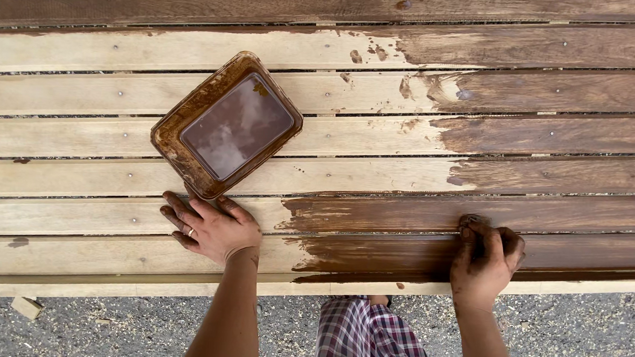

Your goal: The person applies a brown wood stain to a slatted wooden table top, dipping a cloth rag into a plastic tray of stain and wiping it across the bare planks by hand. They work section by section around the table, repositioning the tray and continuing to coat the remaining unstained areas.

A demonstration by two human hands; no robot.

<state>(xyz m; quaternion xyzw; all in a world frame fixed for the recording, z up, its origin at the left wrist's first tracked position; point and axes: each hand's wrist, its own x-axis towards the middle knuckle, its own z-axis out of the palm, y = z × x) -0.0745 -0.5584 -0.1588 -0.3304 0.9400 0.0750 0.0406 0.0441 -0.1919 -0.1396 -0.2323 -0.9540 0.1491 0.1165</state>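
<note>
Left hand rests flat on the slatted, half-stained wooden desk beside a square brown stain-filled plastic tray; right hand presses a dark stained rag against a slat.

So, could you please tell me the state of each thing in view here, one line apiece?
Slatted wooden surface: dark brown stain on the right part and the far slats, bare pale wood on the left.
Square stain-smeared container: open, holding brown liquid, resting on the bare slats.
Left hand: flat on a slat, fingers spread, just below the container.
Right hand: stained dark, closed on something small and dark pressed to a stained slat; what it is I cannot tell.
</note>
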